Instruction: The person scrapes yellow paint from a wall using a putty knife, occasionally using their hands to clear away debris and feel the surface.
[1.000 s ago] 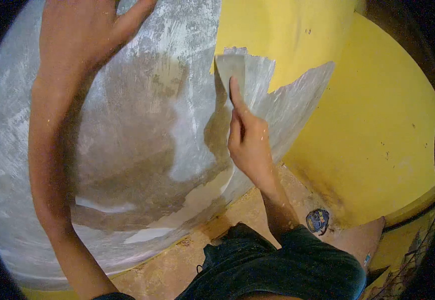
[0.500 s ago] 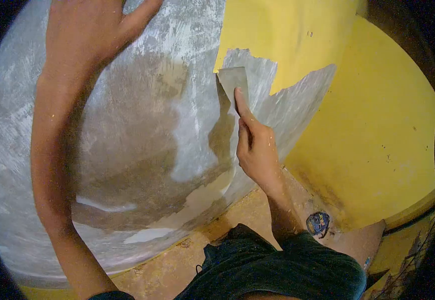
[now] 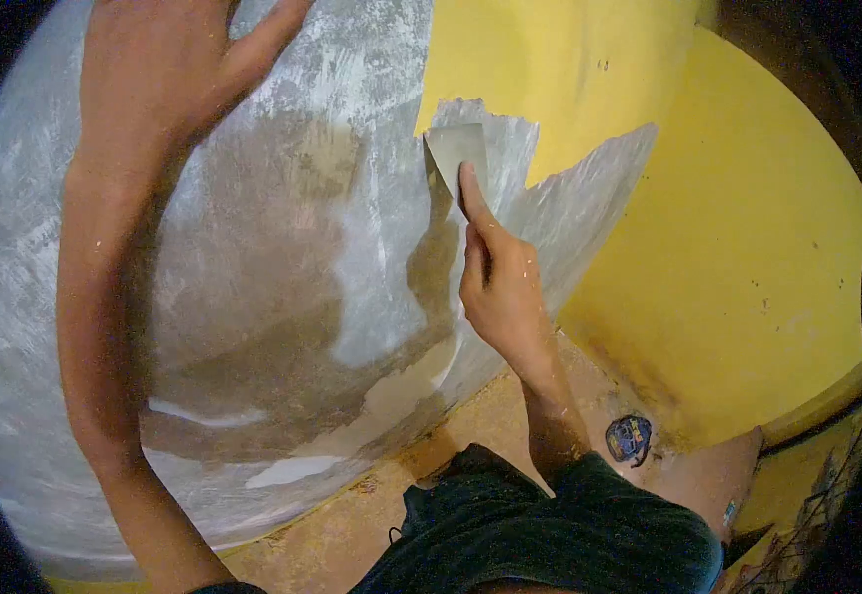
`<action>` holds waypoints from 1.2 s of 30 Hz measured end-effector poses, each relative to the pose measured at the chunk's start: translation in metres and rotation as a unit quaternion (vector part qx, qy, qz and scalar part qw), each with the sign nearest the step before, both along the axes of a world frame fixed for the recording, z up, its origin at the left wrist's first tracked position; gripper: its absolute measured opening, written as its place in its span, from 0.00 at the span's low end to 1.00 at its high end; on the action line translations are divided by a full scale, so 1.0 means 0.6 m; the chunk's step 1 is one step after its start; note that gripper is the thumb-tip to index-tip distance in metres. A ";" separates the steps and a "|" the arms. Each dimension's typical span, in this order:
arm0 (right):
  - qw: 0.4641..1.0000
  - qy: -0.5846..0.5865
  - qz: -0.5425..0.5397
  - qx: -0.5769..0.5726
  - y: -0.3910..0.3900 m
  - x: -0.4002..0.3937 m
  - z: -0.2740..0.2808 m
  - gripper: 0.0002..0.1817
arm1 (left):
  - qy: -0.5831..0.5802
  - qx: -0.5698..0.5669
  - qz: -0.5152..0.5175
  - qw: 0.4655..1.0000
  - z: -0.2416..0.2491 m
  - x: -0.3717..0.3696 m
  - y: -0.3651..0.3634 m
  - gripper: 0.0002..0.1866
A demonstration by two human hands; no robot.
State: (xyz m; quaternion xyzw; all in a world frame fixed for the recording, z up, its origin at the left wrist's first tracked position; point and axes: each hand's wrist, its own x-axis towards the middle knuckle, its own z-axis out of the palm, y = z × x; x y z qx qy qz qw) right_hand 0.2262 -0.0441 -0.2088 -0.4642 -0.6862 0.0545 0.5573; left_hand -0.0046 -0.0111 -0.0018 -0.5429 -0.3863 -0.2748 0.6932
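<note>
"Hands first: what is each one doing?"

"Left hand (image 3: 158, 64) lies back-up over the grey curved surface (image 3: 243, 247), thumb spread to the side. Its fingers run out of view at the top, so I can't tell whether they are open or curled. Right hand (image 3: 505, 292) is closed around a broad-bladed scraper (image 3: 462, 153), index finger stretched along the blade; the handle is hidden in the grip."

"And where is the blade?"

"Over the grey surface, just below the ragged edge of the yellow coating (image 3: 520, 59), with its left corner right beside the yellow. A strip of grey shows between most of the wide edge and the coating above."

"Which way does it point?"

"Wide edge away from the body, towards the top of the view. The long axis runs up from the hand, leaning slightly left."

"What step would you call that?"

"A scraping pass at the coating's border, I'd judge. Another stroke would call for a low blade angle and steady finger pressure. Whether the edge is pressing now, I can't tell."
</note>
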 end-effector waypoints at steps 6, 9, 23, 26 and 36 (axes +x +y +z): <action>1.000 -0.008 -0.014 -0.011 -0.011 -0.001 -0.023 0.39 | 0.002 -0.001 -0.020 1.000 0.000 0.000 -0.002 0.37; 0.999 -0.024 -0.017 -0.033 -0.009 0.004 0.016 0.38 | -0.029 -0.024 0.029 0.999 0.003 0.005 -0.009 0.37; 0.999 -0.026 -0.021 0.008 0.002 0.006 0.018 0.41 | -0.010 -0.009 0.016 1.000 0.001 -0.001 -0.006 0.38; 0.999 -0.022 -0.032 -0.024 -0.004 0.005 0.018 0.39 | -0.009 -0.014 0.026 1.000 0.002 0.000 -0.010 0.38; 0.999 -0.016 -0.004 -0.039 -0.020 -0.005 0.003 0.39 | -0.015 -0.017 0.025 0.999 0.003 0.001 -0.008 0.37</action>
